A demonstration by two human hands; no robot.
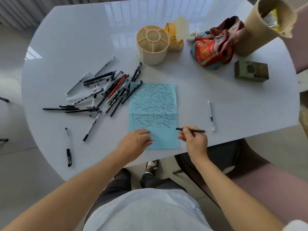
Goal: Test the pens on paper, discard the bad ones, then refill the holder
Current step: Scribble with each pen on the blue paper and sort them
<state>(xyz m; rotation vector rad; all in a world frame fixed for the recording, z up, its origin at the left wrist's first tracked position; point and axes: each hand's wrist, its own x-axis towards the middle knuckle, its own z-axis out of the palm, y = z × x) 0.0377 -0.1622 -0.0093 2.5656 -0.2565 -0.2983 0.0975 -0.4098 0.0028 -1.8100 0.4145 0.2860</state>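
A blue sheet of paper (153,105) covered in test strokes lies in front of me on the white table. My right hand (194,140) pinches a thin black pen (191,130), its tip at the sheet's right edge. My left hand (135,144) rests on the sheet's lower left part and holds a small grey piece, probably a pen cap (152,140). A heap of several pens (106,92) lies left of the paper. The cream pen holder (152,45) with compartments stands empty at the back.
A clear pen (210,115) lies alone right of the paper, two more pens (68,147) near the left front edge. A tall cardboard tube (265,25), a red patterned cloth bag (215,45), a yellow packet (175,35) and a small dark box (251,71) stand at the back right.
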